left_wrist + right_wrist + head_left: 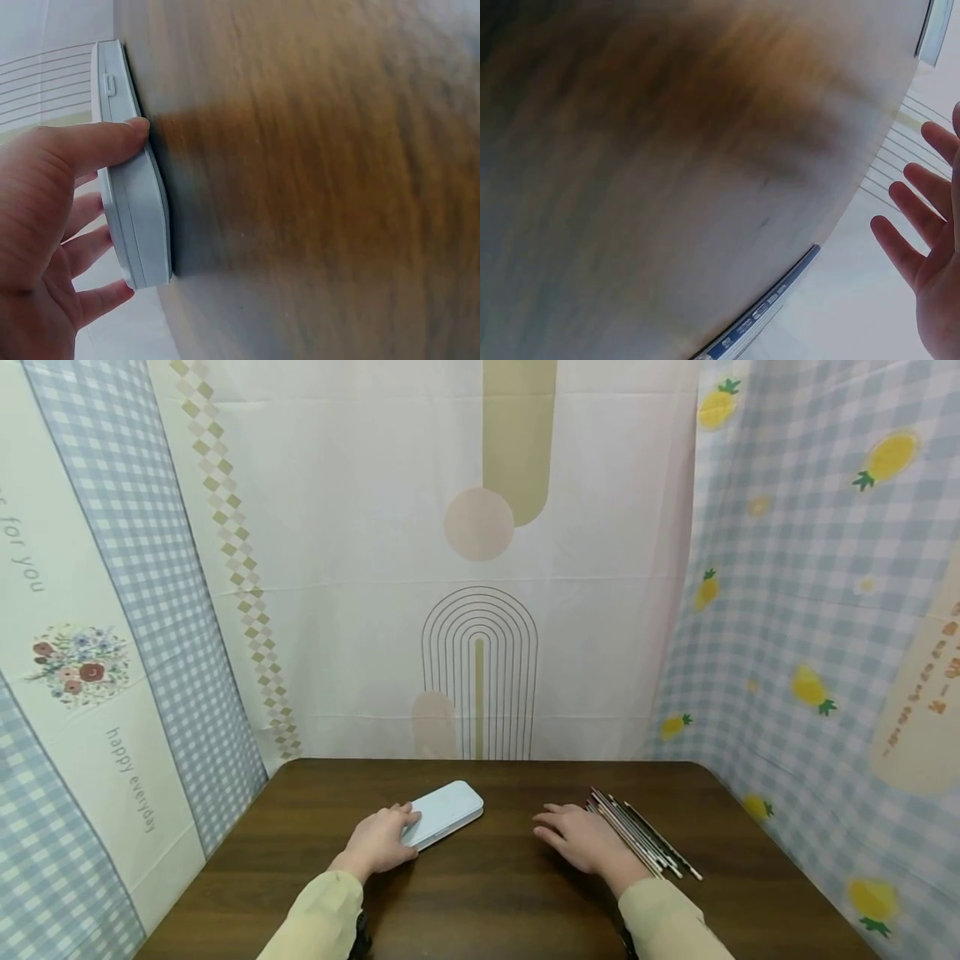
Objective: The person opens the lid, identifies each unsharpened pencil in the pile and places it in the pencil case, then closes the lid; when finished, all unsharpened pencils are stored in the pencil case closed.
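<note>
A pale blue pencil case [444,814] with rounded corners lies flat on the dark wooden table, left of the middle. My left hand [381,839] grips its near left end; in the left wrist view the thumb [112,142] presses the side with the small catch, and the fingers spread over the case's far side. My right hand [585,839] is held over the table with fingers loosely extended and nothing in them. Just right of it lies a bundle of pencils [637,831], partly hidden by the hand and wrist; one printed dark pencil [757,315] shows in the right wrist view.
The table [510,893] has rounded far corners. A pale patterned cloth [345,652] hangs behind it, with checked cloths [795,610] along both sides.
</note>
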Available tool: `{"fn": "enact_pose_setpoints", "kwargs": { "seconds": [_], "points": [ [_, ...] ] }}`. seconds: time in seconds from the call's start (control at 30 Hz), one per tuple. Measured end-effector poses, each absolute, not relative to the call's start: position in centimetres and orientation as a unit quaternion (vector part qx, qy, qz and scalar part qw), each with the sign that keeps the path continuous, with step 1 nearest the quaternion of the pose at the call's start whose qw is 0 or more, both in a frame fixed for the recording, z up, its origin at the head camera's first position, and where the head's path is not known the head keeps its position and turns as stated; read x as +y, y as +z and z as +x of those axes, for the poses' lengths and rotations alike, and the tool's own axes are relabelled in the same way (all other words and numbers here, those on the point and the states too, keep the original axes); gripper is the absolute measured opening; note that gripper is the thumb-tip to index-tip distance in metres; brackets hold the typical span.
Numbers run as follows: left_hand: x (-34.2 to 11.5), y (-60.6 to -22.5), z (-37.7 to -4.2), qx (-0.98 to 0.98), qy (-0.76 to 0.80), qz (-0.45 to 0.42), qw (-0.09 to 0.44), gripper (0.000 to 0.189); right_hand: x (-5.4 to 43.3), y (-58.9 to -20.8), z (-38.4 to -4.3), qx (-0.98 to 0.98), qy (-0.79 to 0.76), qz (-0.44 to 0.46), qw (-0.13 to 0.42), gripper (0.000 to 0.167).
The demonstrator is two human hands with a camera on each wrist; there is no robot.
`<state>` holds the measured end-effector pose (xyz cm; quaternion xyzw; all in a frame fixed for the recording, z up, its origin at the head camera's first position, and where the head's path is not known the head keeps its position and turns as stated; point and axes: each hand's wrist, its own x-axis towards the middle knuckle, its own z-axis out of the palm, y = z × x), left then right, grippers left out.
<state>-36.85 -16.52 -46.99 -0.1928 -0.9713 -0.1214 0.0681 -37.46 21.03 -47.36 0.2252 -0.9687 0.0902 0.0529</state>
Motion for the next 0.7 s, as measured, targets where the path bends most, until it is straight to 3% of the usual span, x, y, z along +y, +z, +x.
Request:
{"fn": "enact_pose_setpoints", "kwargs": {
  "seconds": [0.7],
  "points": [
    [-15.3,-46.3,-36.7,-0.966,-0.098,-0.235,0.033,0.061,20.4,-47.2,-37.0,-0.955,0.107,0.273,0.042,0.038]
  ]
}}
